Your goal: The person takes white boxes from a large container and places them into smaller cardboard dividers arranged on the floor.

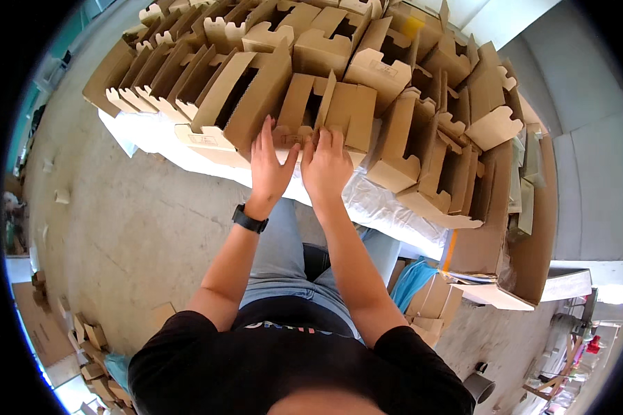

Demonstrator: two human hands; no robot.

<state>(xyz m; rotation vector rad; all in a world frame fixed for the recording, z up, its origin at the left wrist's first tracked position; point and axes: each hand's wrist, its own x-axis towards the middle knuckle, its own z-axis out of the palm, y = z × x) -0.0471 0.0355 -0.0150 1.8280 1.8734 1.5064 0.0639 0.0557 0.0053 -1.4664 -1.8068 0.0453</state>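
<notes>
A brown cardboard box (353, 111) with raised flaps stands at the near edge of the table, right in front of me. Against its front left side lies my left hand (270, 166), fingers stretched upward and thumb apart, beside the neighbouring open box (246, 104). My right hand (327, 164) is at the same box's front edge, its fingers bent over the cardboard near the upright flap and its thumb on the front side. The fingertips partly hide the edge they grip.
Several rows of open cardboard boxes (387, 66) crowd the table, which has a white cover (377, 204). At the right is a large carton (477, 245) with pale pieces inside. A blue cloth (412, 283) hangs over cardboard below. More cardboard pieces (97, 353) lie at lower left.
</notes>
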